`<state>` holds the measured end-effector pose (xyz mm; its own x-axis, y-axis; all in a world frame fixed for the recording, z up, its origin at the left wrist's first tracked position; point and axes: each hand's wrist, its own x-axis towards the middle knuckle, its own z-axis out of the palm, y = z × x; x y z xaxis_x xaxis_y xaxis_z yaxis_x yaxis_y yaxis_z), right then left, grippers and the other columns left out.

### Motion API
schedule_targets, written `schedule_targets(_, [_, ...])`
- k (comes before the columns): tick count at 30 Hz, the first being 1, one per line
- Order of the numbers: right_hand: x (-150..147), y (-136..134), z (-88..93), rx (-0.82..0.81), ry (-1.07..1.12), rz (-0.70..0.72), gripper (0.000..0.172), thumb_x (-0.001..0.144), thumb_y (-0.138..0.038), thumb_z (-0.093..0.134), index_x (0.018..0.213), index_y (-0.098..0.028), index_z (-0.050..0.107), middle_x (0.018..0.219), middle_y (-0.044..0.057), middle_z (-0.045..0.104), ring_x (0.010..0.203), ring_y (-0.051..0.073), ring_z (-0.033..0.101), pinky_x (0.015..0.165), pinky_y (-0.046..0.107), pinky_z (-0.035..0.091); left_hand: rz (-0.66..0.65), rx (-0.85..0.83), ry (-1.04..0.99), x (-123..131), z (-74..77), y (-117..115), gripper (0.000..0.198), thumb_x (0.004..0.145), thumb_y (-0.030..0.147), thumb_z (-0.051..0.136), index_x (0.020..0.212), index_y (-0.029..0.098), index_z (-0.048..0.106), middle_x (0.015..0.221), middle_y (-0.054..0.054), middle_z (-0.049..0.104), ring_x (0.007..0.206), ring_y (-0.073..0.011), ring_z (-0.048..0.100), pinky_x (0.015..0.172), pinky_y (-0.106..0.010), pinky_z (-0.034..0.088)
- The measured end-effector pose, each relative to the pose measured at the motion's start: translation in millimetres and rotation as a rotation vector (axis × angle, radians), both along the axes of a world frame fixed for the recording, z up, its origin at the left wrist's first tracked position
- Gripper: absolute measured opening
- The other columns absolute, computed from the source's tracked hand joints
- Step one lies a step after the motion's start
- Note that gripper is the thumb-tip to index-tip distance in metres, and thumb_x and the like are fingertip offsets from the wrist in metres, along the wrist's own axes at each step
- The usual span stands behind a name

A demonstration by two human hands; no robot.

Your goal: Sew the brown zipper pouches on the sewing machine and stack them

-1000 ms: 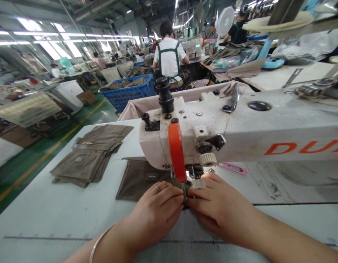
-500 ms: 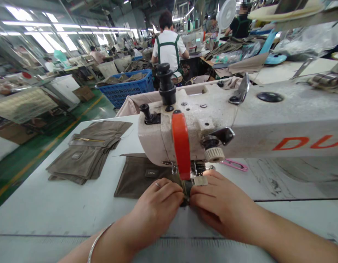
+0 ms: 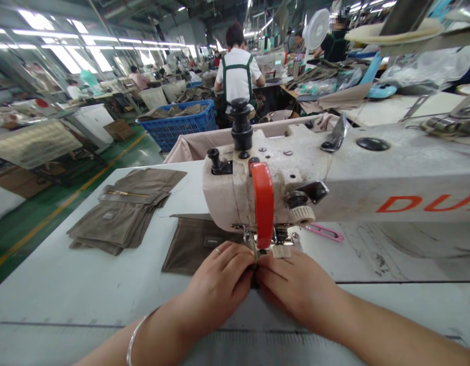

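Note:
A dark brown fabric panel [image 3: 185,249] with a small label [image 3: 212,242] lies flat under the head of a white sewing machine [image 3: 227,193], left of the needle area. My left hand [image 3: 223,284], with a ring and a bracelet, is closed on the panel's right end just in front of the presser foot. Opposite it, my right hand [image 3: 295,287] is closed too, its fingertips pinching the same end. The two hands almost meet below the red guard [image 3: 263,206]. Fingers cover the fabric edge, and the needle tip is hidden.
A stack of brown zippered fabric pieces [image 3: 113,223] lies on the table's left side. A pink tool [image 3: 326,233] rests behind my right hand. Beyond the table stand a blue basket [image 3: 181,124] of fabric and a person in a white shirt [image 3: 238,71].
My right hand has shifted left and its fingertips now sit closer to my left hand, covering the dark strip between them. The view has shifted slightly; the stack stays put.

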<state>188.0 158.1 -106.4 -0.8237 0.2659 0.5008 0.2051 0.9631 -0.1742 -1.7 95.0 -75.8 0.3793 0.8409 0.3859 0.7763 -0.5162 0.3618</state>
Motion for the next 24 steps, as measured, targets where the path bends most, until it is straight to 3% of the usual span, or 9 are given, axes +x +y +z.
schedule_targets(3, [2.6, -2.5, 2.0, -0.009, -0.008, -0.001, 0.016, 0.09, -0.006, 0.048, 0.087, -0.012, 0.062, 0.086, 0.006, 0.061, 0.077, 0.021, 0.054, 0.072, 0.037, 0.045, -0.112, 0.08, 0.134, -3.5, -5.4, -3.0, 0.018, 0.095, 0.01, 0.048, 0.109, 0.011, 0.058, 0.108, -0.009, 0.065, 0.103, -0.0189, 0.06, 0.094, -0.035, 0.052])
schedule_targets(7, [9.1, -5.7, 9.2, -0.071, -0.011, -0.004, 0.018, 0.093, -0.011, 0.048, 0.099, -0.017, 0.064, 0.094, 0.004, 0.065, 0.079, 0.02, 0.056, 0.07, 0.037, 0.044, -0.14, 0.087, 0.266, -7.0, -7.3, -4.7, 0.023, 0.096, 0.013, 0.046, 0.115, 0.008, 0.058, 0.117, -0.011, 0.063, 0.108, -0.0222, 0.059, 0.097, -0.038, 0.052])
schedule_targets(24, [6.1, -9.5, 6.2, -0.149, 0.003, 0.007, 0.021, 0.087, -0.008, 0.049, 0.1, -0.016, 0.063, 0.098, 0.006, 0.067, 0.088, 0.022, 0.06, 0.074, 0.038, 0.048, -0.135, 0.107, 0.281, -5.2, -9.7, 1.8, 0.025, 0.097, 0.012, 0.042, 0.115, 0.008, 0.058, 0.112, -0.011, 0.064, 0.108, -0.0214, 0.06, 0.096, -0.036, 0.055])
